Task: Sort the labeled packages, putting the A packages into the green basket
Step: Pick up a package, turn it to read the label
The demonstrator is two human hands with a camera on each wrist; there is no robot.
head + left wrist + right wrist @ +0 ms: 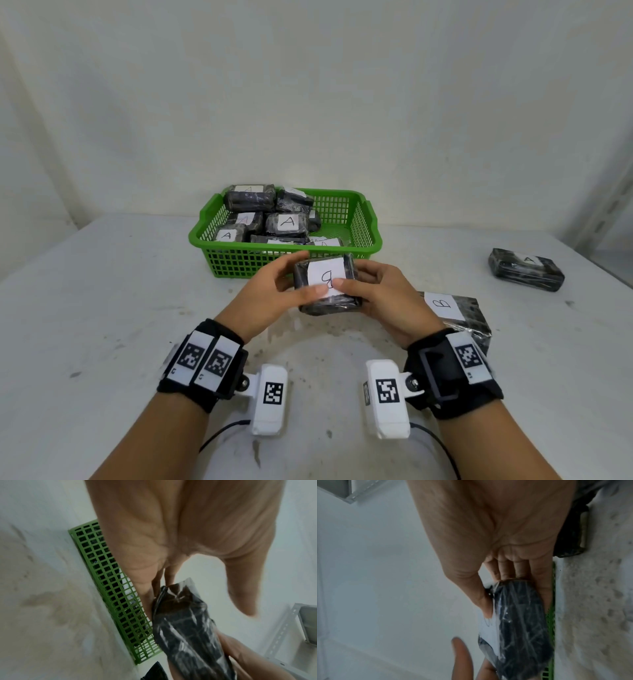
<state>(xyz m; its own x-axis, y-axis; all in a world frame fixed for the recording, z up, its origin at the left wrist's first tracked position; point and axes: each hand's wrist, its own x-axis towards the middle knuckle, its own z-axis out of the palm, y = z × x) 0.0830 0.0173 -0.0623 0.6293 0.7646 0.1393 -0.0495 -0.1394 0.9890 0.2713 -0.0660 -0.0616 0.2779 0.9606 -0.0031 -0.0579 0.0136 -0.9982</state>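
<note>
A green mesh basket (239,247) stands at the table's middle back with several black wrapped packages labelled A (287,224) inside. Just in front of it, both hands hold one black package with a white B label (325,279) above the table. My left hand (287,277) grips its left end, thumb over the label and fingers behind. My right hand (373,287) grips the right end, thumb on the label. The left wrist view shows this package (185,622) against the fingers (159,580), with the basket wall (109,588) beside it. In the right wrist view the thumb and fingers (520,568) pinch the package (522,622).
A second B package (452,315) lies on the table (102,291) just right of my right wrist. One A package (527,269) lies far right near the table edge. A metal shelf upright (613,205) stands at the right wall.
</note>
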